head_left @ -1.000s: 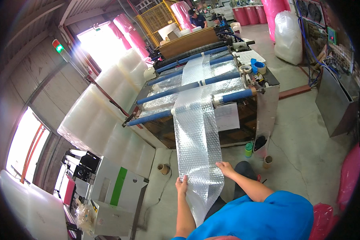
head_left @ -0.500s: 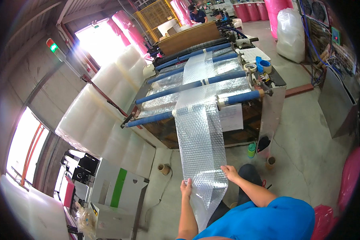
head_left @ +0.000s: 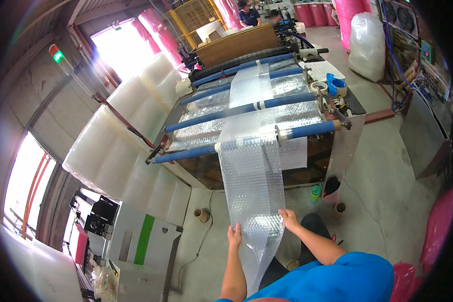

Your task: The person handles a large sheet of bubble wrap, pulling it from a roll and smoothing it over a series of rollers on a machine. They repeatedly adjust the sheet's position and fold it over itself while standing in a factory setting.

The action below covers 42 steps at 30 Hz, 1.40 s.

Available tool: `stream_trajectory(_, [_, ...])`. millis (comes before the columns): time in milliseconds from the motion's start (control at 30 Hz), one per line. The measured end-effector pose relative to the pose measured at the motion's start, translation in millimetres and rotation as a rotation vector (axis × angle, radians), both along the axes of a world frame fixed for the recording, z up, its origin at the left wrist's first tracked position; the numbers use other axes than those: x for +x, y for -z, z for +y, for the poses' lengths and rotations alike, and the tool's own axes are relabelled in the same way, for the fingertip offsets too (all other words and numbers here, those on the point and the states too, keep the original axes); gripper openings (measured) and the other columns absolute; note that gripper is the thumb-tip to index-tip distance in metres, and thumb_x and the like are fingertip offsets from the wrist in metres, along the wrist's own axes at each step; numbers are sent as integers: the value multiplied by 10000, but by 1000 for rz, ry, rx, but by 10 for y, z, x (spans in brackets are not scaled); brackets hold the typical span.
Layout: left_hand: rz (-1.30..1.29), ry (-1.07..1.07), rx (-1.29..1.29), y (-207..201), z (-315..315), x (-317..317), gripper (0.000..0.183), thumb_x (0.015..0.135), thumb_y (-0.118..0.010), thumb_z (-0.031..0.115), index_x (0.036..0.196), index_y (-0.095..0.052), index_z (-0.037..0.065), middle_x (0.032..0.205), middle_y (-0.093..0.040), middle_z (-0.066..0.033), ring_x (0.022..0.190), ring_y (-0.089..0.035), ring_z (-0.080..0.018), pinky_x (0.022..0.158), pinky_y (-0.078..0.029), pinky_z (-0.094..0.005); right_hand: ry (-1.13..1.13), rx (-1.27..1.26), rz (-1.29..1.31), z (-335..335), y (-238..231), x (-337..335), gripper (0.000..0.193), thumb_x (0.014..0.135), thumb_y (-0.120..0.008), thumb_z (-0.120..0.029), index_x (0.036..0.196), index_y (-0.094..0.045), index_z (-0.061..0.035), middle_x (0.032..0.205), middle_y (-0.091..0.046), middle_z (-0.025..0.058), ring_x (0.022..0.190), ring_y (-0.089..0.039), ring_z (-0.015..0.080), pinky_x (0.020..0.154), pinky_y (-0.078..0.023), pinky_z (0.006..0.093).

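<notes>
A long strip of clear bubble wrap [head_left: 251, 176] hangs from the front blue roller [head_left: 307, 130] of a machine and runs down toward my body. My left hand [head_left: 234, 235] pinches its left edge, and my right hand [head_left: 288, 219] grips the right edge slightly higher up. Between my hands the sheet is stretched wide; below them it narrows and folds toward my lap. Behind the front roller the strip passes over more blue rollers [head_left: 241, 109] across the machine bed. My fingertips are partly hidden by the film.
Tape rolls [head_left: 318, 87] and a blue tape dispenser [head_left: 336, 84] sit on the machine's right corner. A green bottle [head_left: 315, 194] and cardboard cores [head_left: 202, 215] stand on the floor. A white-grey machine [head_left: 145, 246] is at left. Beyond the rollers a person [head_left: 249, 16] works.
Both hands keep hold of the bubble wrap in nearly the same place. My view has shifted slightly, and the shine on the film has changed.
</notes>
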<state>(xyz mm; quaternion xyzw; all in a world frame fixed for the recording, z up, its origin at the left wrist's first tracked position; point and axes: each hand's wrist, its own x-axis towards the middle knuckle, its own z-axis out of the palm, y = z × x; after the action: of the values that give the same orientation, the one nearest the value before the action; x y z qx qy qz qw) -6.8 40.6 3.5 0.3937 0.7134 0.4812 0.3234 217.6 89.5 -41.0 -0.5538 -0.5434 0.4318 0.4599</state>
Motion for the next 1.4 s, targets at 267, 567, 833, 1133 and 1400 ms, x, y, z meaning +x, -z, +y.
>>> stream_trajectory(267, [47, 17, 170, -211, 844, -20, 256, 776, -533, 286, 791, -507, 31, 561, -482, -11, 486, -425, -83, 451, -357, -227, -37, 103, 17, 841, -580, 105, 392, 776, -474, -355, 676, -520, 21, 591, -514, 137, 561, -498, 219, 554, -381, 316])
stream_trajectory(567, [187, -77, 339, -871, 1413, -57, 403, 657, -660, 304, 850, -465, 9, 748, -518, -71, 671, -473, -145, 616, -401, -288, 103, 58, 186, 1267, -1086, -47, 374, 764, -502, -354, 653, -529, 3, 559, -527, 88, 516, -499, 156, 507, -380, 289])
stream_trajectory(833, [119, 172, -223, -322, 515, -55, 828, 488, -727, 451, 1039, -371, -54, 1009, -490, -179, 923, -487, -245, 787, -391, -318, -57, -11, 41, 125, -527, -27, 345, 768, -508, -319, 674, -540, 12, 562, -526, 42, 501, -485, 115, 476, -380, 263])
stream_trajectory(1133, [358, -171, -36, -752, -664, -149, 457, 592, -681, 377, 876, -494, 71, 644, -516, -74, 581, -472, -172, 542, -389, -305, -424, -161, 89, -869, -527, -40, 395, 796, -480, -356, 848, -576, 24, 599, -516, 5, 567, -475, 83, 506, -379, 225])
stream_trajectory(1400, [-42, -187, 234, -1430, -810, -388, 229, 791, -518, 218, 704, -537, 7, 575, -459, 33, 502, -366, -52, 451, -293, -197, -405, -165, 404, -1248, -1858, -144, 341, 793, -494, -335, 619, -516, -43, 542, -446, -23, 499, -393, 47, 458, -323, 201])
